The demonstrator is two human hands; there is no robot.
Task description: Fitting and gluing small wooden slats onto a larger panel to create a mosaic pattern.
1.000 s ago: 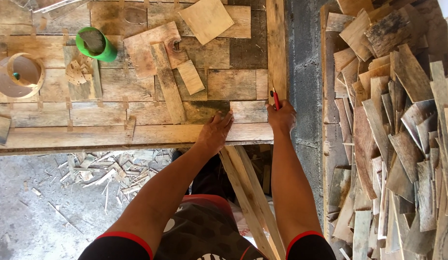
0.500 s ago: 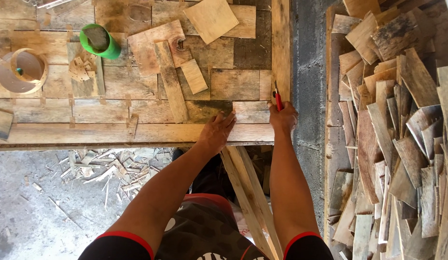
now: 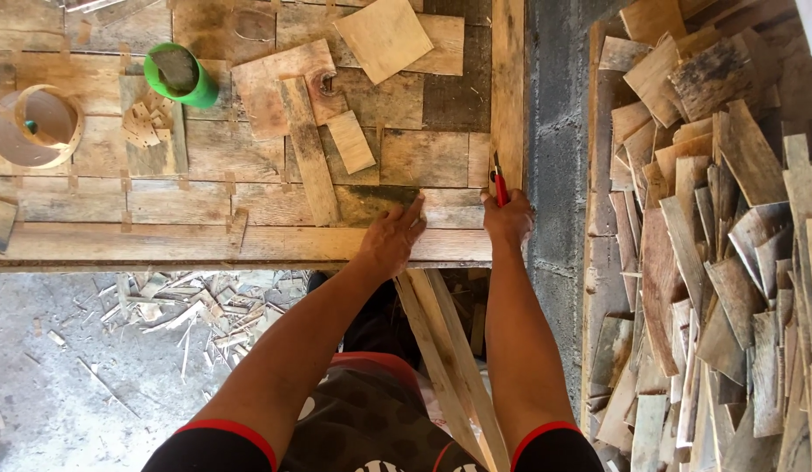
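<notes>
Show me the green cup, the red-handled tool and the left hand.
green cup [image 3: 189, 80], head view, on its green side wall.
red-handled tool [image 3: 500, 188], head view, on the red handle above the right hand.
left hand [image 3: 390, 240], head view, on its back.

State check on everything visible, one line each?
left hand: flat, palm down on the wooden panel
right hand: closed around the red-handled tool, tip pointing away from the person
green cup: lying tilted on the panel, mouth showing
tape roll: lying on the panel, untouched
square board: loose, lying askew on top
scrap wood pile: heaped loosely at right
offcuts on floor: scattered
</notes>
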